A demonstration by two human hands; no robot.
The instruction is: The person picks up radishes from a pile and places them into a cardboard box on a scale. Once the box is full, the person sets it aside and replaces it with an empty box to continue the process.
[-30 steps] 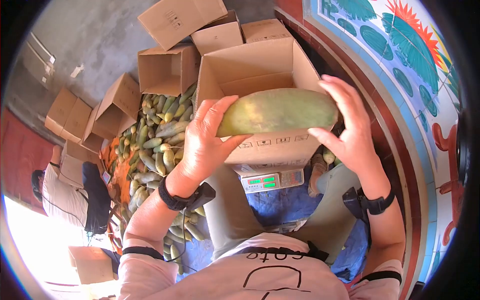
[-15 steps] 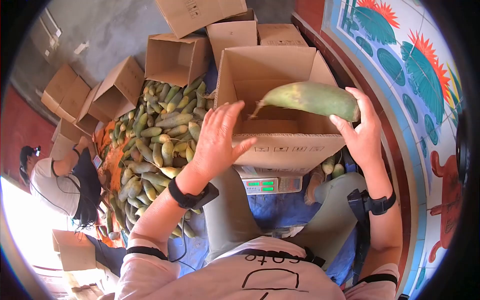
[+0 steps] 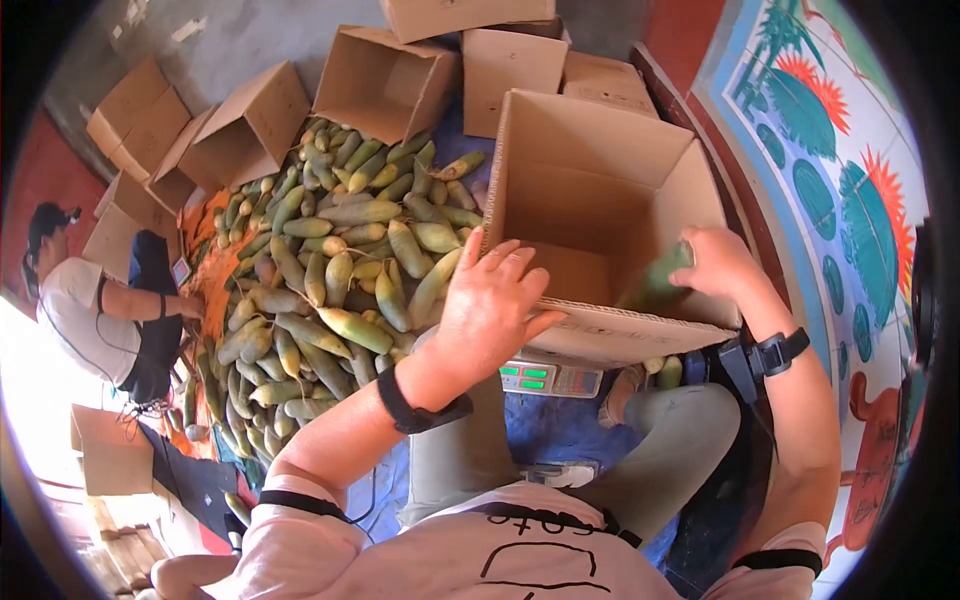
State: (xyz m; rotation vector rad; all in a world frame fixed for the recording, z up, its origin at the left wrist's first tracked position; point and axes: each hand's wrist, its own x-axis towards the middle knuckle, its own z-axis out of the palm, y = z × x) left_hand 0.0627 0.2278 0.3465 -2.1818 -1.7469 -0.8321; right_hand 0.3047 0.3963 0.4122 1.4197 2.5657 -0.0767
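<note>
A large green radish [image 3: 655, 282], slightly blurred, hangs inside the open cardboard box [image 3: 585, 150], near its right front corner. Gripping its upper end is my right hand [image 3: 722, 262], which reaches over the box's right side. My left hand [image 3: 495, 305] has its fingers apart and holds nothing; it overlaps the box's near left corner, with the fingertips right at the rim. Under the box is a digital scale [image 3: 575, 380] with lit green displays. The lower tip of the radish is hidden behind the box's front wall.
A big heap of green radishes [image 3: 340, 270] spreads over the floor to the left. Several open cartons [image 3: 385, 85] stand behind it. At far left a person [image 3: 95, 310] sits beside the heap. A painted tile wall [image 3: 830, 190] runs along the right.
The radish has gone from above the box down into it, tilting upright in my right hand. My left hand has come lower and right, to the box's near corner. The view has shifted.
</note>
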